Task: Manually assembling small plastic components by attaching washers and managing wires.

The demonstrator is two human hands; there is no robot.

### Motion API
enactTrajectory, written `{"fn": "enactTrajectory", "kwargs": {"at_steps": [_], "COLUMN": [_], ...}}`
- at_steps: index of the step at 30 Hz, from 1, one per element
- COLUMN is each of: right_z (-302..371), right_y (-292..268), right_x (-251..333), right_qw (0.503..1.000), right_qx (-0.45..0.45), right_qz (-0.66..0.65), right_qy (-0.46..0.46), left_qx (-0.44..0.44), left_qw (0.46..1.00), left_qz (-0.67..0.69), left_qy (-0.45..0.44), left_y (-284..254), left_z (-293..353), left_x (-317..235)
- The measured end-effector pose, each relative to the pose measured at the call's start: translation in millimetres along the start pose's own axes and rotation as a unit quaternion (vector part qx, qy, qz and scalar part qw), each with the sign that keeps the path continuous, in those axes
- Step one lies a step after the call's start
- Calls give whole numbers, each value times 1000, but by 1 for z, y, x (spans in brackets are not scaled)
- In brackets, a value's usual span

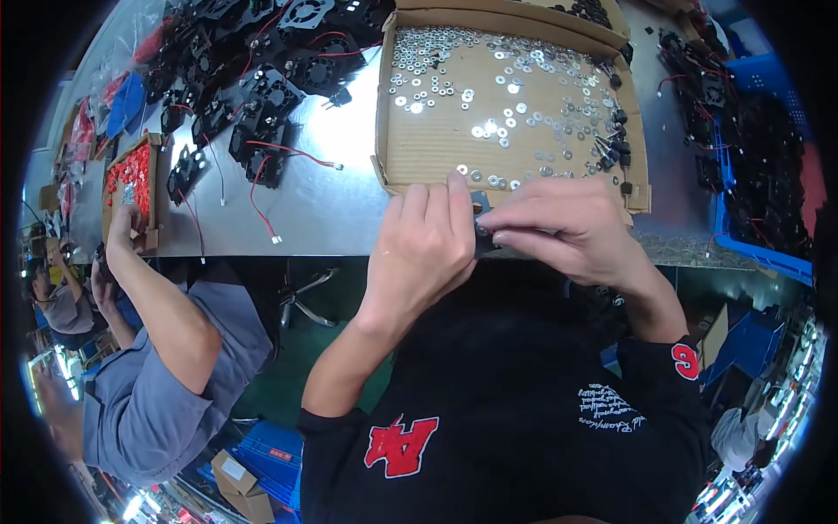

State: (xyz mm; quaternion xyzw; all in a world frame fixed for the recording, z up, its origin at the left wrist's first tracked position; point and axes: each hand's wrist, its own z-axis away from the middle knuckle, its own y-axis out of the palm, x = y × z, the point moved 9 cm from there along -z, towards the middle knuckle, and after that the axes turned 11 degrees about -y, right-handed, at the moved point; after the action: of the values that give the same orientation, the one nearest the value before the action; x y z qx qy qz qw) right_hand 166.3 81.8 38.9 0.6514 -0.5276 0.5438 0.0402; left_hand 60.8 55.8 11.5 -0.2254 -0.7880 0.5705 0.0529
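Observation:
My left hand [423,237] is closed round a small dark part [481,203], most of it hidden by the fingers. At the part's right side, the thumb and forefinger of my right hand [572,225] come together in a pinch. Whatever sits between those fingertips is too small and covered to name. Both hands are at the near edge of the metal table, just in front of a shallow cardboard tray [428,150]. Loose washers and nuts [509,113] lie scattered in that tray, with black-headed screws [608,150] along its right side.
Black fan units [262,118] with red wires cover the table's left side. A blue crate [768,249] holds more dark parts at the right. On the left, a co-worker's hand [127,223] reaches into a box of red pieces [131,170].

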Motion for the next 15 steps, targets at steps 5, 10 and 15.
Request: {"fn": "enactTrajectory", "kwargs": {"at_steps": [5,10,15], "right_z": [3,2,-7], "right_y": [8,11,9], "right_x": [-14,-15,11], "right_qw": [1000,999,991], "right_qx": [2,4,44], "right_qz": [-25,-21,114], "right_qy": [14,26,-55], "left_qx": [-1,1,1], "left_qw": [1000,1000,1000], "left_qz": [1,5,-19], "left_qy": [-4,-6,2], "left_y": [-2,0,1], "left_z": [-1,-1,-3], "left_x": [0,2,0]}}
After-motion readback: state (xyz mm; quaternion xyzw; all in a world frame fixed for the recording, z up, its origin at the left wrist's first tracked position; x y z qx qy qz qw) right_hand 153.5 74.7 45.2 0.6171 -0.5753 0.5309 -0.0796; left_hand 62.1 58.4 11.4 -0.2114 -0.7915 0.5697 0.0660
